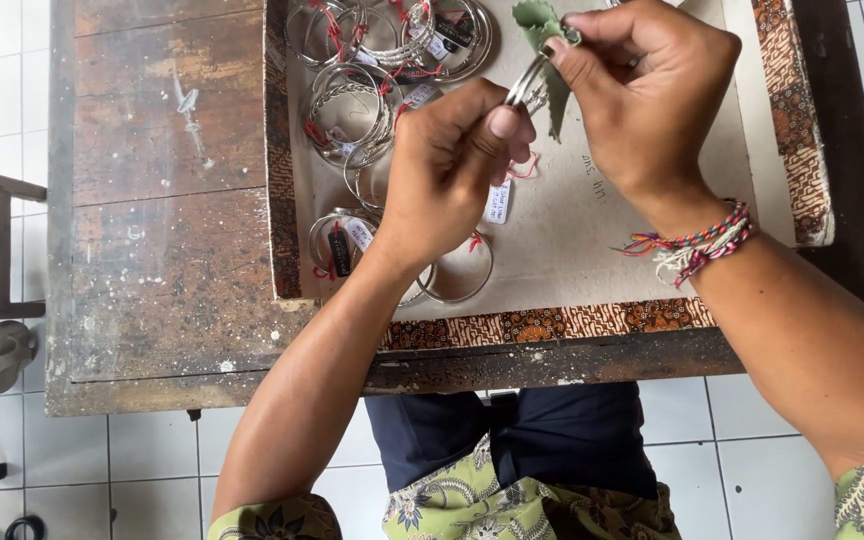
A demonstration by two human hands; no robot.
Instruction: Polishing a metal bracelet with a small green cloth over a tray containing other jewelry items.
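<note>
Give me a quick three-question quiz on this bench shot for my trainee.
1. True or false: the left hand pinches a silver bangle.
2. What does the right hand press on that bangle: A) green cloth, B) pliers?
3. Where do the other tagged bangles lie?

Key: 1 true. 2 A. 3 In the shallow tray with the patterned rim, on the wooden table.

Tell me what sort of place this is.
Likely a small jewellery workshop or craft stall: tagged silver bangles lie in a batik-edged tray on a worn wooden table, while the right hand rubs one with a green cloth.
</note>
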